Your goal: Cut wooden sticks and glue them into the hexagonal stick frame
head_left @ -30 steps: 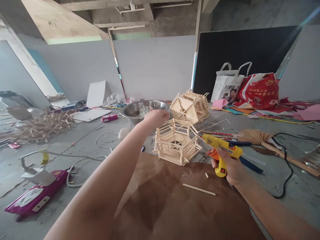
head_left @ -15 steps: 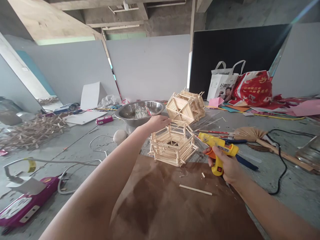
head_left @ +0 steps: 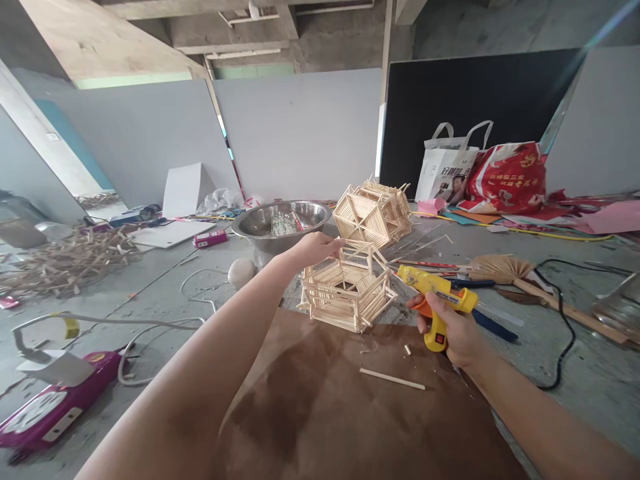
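Note:
A six-sided frame of thin wooden sticks (head_left: pixel 350 310) sits at the back edge of a brown sheet (head_left: pixel 320 413). My left hand (head_left: pixel 317 249) reaches over to its far left side, fingers pinched on the top of an upright wooden stick (head_left: pixel 341 257). My right hand (head_left: pixel 457 333) grips a yellow hot glue gun (head_left: pixel 436 293), fingers at its orange trigger. The gun's nozzle points left, close to the frame's right corner. On the sheet lies a loose stick (head_left: pixel 393 379), with a short stub (head_left: pixel 407 350) above it.
Behind the frame stands a second stick structure (head_left: pixel 373 213), beside a steel basin (head_left: pixel 245 227). Blue-handled pliers (head_left: pixel 495 327) and a fan-shaped brush (head_left: pixel 500 268) lie at right, near a black cable (head_left: pixel 570 333). A purple power strip (head_left: pixel 60 400) and scattered sticks (head_left: pixel 65 260) are at left.
The view has shifted very slightly. Both hands, the glue gun and the stick frame keep nearly the same places.

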`<state>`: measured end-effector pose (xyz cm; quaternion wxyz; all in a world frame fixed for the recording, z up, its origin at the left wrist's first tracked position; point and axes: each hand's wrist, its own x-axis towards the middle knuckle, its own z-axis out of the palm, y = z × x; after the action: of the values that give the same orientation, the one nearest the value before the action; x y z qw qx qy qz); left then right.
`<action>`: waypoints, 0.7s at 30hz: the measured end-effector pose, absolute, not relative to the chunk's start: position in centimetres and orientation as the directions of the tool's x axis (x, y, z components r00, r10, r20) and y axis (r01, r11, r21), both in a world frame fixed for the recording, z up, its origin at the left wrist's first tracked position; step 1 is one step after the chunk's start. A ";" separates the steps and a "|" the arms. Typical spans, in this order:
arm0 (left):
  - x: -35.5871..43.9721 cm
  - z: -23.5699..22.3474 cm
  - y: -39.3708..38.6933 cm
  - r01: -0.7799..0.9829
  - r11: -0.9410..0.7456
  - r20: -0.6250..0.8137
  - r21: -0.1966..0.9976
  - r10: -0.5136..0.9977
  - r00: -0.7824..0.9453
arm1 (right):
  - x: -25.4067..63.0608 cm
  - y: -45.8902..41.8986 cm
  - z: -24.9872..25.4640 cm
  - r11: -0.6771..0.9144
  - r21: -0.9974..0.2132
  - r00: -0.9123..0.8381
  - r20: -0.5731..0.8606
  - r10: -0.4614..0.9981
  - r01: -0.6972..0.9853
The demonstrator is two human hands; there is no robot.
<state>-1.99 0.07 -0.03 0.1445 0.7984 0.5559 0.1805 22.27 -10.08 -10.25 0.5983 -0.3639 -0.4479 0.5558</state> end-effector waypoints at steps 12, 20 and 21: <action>-2.0 -0.2 -0.2 0.824 -0.334 0.118 0.459 0.942 0.316 | 22.3 -10.1 -10.2 0.128 -0.935 -0.018 0.142 0.990 -0.332; -2.0 -0.1 -0.4 0.818 -0.342 0.116 0.463 0.938 0.327 | 22.3 -10.1 -10.2 0.121 -0.936 -0.022 0.136 0.990 -0.330; -2.0 0.0 -0.4 0.816 -0.344 0.118 0.463 0.937 0.328 | 22.3 -10.1 -10.2 0.121 -0.936 -0.023 0.137 0.990 -0.332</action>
<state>-1.97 -0.41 -0.03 0.1624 0.7985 0.5491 0.1859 22.32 -10.10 -10.20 0.5967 -0.3640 -0.4524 0.5539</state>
